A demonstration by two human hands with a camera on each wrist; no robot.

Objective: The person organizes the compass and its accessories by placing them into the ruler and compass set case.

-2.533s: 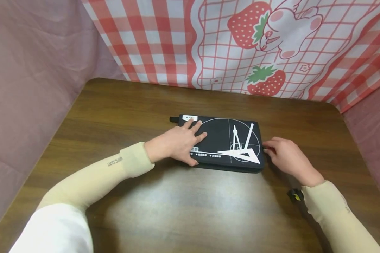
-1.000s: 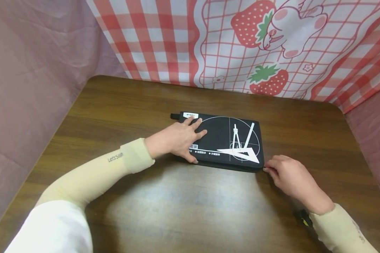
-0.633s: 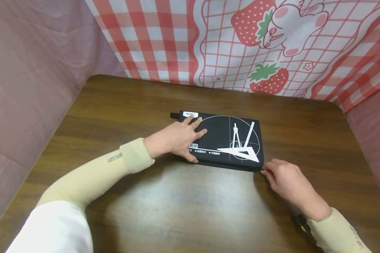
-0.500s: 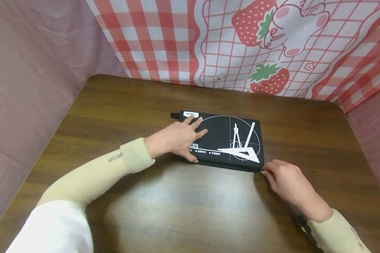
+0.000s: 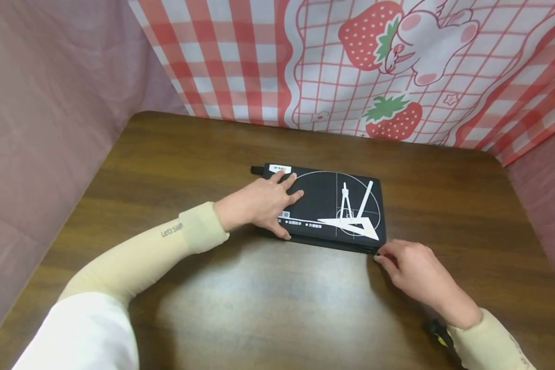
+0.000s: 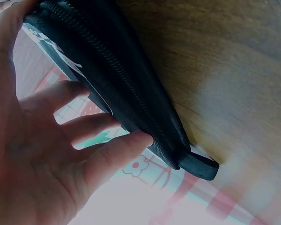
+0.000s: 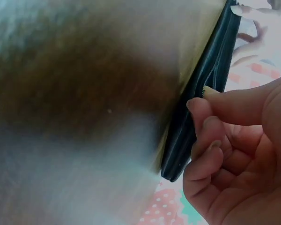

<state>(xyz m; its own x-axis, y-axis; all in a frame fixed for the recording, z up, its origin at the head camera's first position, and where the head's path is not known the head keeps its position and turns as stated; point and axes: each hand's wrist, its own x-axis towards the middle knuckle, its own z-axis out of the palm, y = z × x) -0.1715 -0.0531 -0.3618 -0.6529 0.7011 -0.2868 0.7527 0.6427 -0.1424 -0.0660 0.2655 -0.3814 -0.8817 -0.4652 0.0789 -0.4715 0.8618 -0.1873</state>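
A black zippered case (image 5: 319, 198) printed with a white compass, set square and circle lies flat on the wooden table. Spread fingers of my left hand (image 5: 265, 203) rest across its left part, the thumb at the near edge. The left wrist view shows that hand (image 6: 42, 154) beside the zipper teeth (image 6: 107, 56) and a fabric loop (image 6: 201, 166) at the case's end. At the near right corner, my right hand (image 5: 418, 270) pinches the zipper pull, which its fingertips mostly hide. Part of the zipper (image 7: 213, 70) looks parted in the right wrist view.
The wooden table (image 5: 259, 303) surrounds the case. A black wrist strap piece with a yellow mark (image 5: 438, 334) shows at the right wrist. A red-and-white strawberry cloth (image 5: 388, 67) hangs behind the table, with pink cloth (image 5: 51, 103) at the left.
My right hand has moved from the case's right side toward me, round the near right corner and slightly left along the near edge. The left hand stays on the case.
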